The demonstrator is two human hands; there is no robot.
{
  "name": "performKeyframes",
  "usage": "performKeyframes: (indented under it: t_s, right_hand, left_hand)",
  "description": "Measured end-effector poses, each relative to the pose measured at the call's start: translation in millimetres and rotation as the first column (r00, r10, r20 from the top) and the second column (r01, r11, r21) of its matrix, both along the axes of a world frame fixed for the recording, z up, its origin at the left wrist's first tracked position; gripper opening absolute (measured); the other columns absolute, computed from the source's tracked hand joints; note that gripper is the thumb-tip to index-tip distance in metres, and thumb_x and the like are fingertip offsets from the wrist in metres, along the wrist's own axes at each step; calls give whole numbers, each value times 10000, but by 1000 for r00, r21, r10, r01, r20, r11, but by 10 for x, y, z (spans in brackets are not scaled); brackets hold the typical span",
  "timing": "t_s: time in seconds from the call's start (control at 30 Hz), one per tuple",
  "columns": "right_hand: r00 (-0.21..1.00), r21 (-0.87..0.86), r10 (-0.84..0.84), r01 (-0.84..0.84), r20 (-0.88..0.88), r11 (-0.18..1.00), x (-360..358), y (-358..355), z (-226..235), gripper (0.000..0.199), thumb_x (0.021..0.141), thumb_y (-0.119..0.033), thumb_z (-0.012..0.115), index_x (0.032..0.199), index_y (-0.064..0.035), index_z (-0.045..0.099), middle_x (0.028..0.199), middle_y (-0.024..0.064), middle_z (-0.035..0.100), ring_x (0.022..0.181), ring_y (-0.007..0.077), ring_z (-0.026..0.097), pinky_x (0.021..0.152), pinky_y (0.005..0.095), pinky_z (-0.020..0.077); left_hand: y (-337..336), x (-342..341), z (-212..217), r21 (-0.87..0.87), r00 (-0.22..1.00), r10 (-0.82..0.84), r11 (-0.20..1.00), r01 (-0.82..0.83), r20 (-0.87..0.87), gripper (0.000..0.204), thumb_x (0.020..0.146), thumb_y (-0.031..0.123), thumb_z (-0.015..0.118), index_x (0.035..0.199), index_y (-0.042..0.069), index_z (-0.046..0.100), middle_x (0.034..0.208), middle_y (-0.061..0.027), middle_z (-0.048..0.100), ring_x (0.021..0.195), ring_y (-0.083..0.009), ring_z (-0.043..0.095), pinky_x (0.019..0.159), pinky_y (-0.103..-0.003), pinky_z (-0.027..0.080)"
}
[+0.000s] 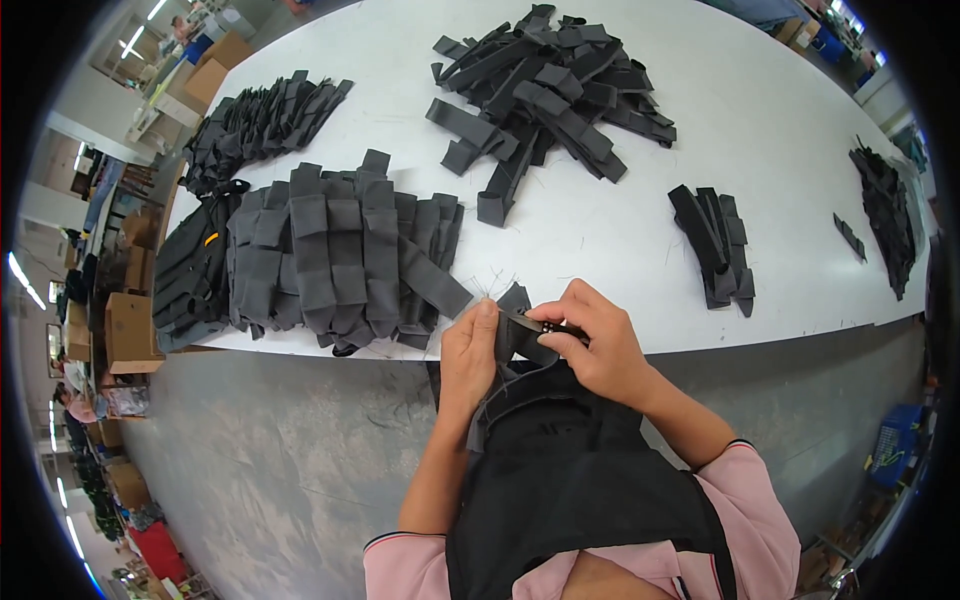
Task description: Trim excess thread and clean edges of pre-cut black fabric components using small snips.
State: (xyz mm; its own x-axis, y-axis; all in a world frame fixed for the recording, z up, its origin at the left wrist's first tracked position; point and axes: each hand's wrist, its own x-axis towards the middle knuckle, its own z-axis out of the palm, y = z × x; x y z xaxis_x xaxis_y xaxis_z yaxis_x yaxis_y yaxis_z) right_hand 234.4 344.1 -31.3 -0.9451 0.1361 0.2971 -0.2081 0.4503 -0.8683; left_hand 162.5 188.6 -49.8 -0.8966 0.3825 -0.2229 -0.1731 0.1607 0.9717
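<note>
My left hand (467, 362) pinches a dark grey fabric strip (508, 338) at the table's front edge, in front of my black apron. Part of the strip hangs below the fingers. Closed around small black-handled thread snips (568, 332), my right hand (608, 350) brings their blades against the strip; whether the blades are parted is too small to tell. Loose threads (493, 280) lie just beyond my left fingertips. Close to the left hand is a broad heap of overlapping grey strips (340, 250), one of which (435, 280) slants toward my fingers.
On the white table (600, 235) a tangled pile of strips (545, 90) lies at the back. A small bundle (715, 245) sits to the right, and dark pieces (885, 220) lie at the far right. Another row (260, 125) and a black bag-like item (190, 270) are at left.
</note>
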Motion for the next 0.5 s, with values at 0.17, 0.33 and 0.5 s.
performKeyframes:
  t_s: [0.17,0.33,0.5]
  right_hand:
    - [971,-337,70,12,230,941,29,7,84,228,737,19,633,962,-16,639,762,60,489,643,125,507,552,257,410]
    - [993,-57,6,1,116,998,-1,44,114,216,732,11,642,946,-22,650,758,44,485,651,121,499,563,245,387]
    - [982,29,104,-109,159,994,-32,136,157,185,762,-41,641,948,-36,649,796,83,521,692,168,569,589,290,432]
  left_hand:
    - [-31,-1,17,-7,999,-3,1000,4,41,430,968,354,445,740,1,537,637,37,459,612,-51,388,536,-231,334]
    - [-67,-31,3,-7,992,-31,999,32,119,447,959,384,452,767,-4,563,656,38,484,625,-52,398,550,-232,342]
    - [-111,-65,38,107,920,-146,988,114,365,402,956,383,459,858,28,620,723,25,550,667,-58,459,608,-215,389]
